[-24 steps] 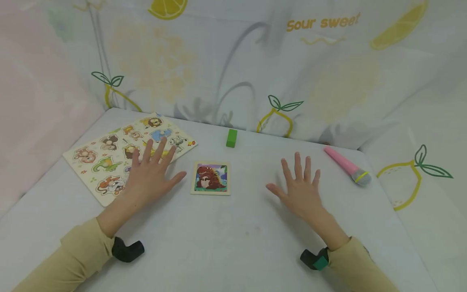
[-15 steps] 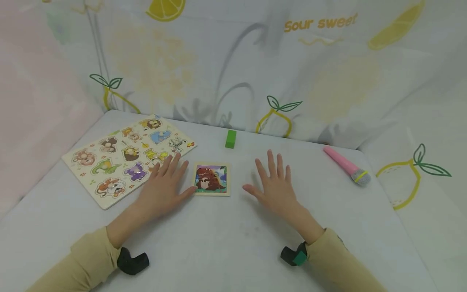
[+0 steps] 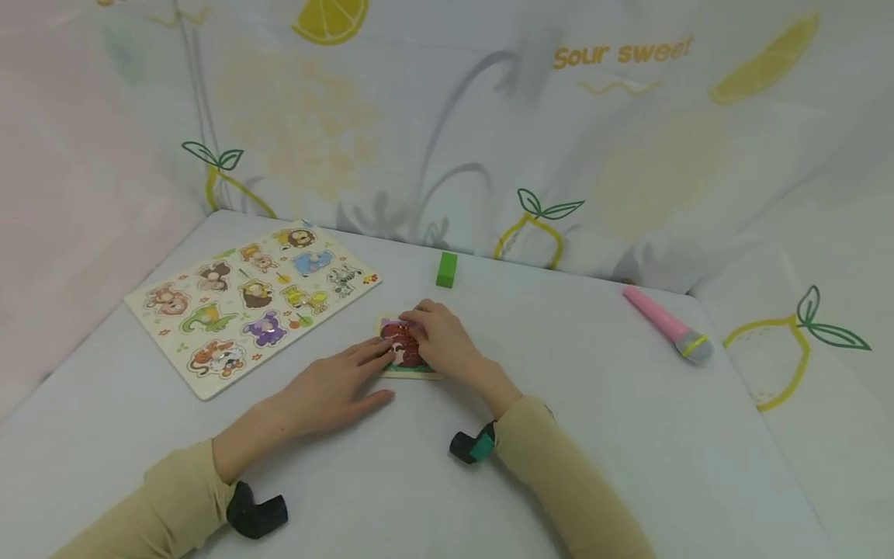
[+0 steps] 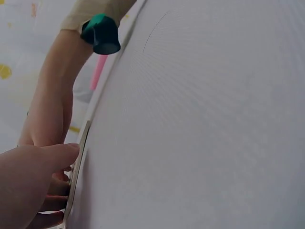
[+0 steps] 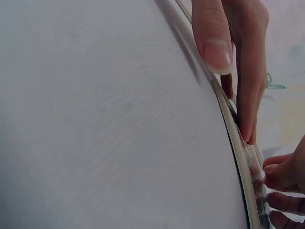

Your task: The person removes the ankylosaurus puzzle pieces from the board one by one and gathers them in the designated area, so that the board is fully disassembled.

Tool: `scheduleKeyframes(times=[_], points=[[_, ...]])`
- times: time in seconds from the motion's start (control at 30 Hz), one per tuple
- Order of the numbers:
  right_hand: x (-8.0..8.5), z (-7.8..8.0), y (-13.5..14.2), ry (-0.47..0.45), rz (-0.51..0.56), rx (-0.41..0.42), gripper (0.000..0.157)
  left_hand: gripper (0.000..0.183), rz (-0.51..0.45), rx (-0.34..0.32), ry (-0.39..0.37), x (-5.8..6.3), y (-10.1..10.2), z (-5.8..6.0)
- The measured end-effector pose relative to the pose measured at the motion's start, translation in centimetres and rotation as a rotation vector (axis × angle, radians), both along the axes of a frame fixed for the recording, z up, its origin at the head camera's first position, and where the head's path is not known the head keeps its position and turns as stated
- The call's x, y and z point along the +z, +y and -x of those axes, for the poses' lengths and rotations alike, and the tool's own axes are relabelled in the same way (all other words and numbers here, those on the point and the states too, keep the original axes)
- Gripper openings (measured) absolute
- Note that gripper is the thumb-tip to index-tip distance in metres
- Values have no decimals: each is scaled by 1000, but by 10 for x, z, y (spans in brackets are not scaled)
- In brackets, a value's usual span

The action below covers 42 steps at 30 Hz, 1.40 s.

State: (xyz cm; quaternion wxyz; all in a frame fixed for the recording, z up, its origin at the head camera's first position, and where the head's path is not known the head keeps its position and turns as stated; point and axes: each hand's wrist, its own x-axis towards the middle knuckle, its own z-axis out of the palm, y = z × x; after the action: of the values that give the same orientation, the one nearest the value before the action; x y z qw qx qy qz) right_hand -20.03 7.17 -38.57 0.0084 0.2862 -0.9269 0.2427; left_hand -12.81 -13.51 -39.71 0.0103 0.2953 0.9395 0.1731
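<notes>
**Left hand (image 3: 331,388) and right hand (image 3: 450,341) at the dinosaur board (image 3: 407,359)**

From the board, the left hand is at 8 o'clock, its fingers mostly straight, with tips on the picture. The right hand, at 3 o'clock, bends its fingers over the right part; whether they pinch something, I cannot tell. On the white desk (image 3: 594,466), farther out, are a green block (image 3: 447,269) at 1 o'clock, a pink microphone (image 3: 660,316) at 3, an animal puzzle (image 3: 233,301) between 9 and 10.
</notes>
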Motion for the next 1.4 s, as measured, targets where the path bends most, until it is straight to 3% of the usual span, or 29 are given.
scheduleKeyframes(times=[0.3,0.53,0.73,1.03,1.27,1.4], points=[[-5,7,-15,-26,-42,15,27,62,1,-47,3,2,-1,-1],[-7,7,-14,-54,-28,52,32,60,2,-35,-50,5,-3,0],[-12,10,-16,-50,-30,34,31,62,18,-32,-68,6,-3,0],[-17,10,-16,-79,-28,27,42,68,48,-54,-24,5,1,-4],[-20,11,-14,-68,50,48,46,72,68,-50,-26,7,4,-5],[-22,13,-13,-84,113,44,38,72,53,-50,-38,6,4,-5]])
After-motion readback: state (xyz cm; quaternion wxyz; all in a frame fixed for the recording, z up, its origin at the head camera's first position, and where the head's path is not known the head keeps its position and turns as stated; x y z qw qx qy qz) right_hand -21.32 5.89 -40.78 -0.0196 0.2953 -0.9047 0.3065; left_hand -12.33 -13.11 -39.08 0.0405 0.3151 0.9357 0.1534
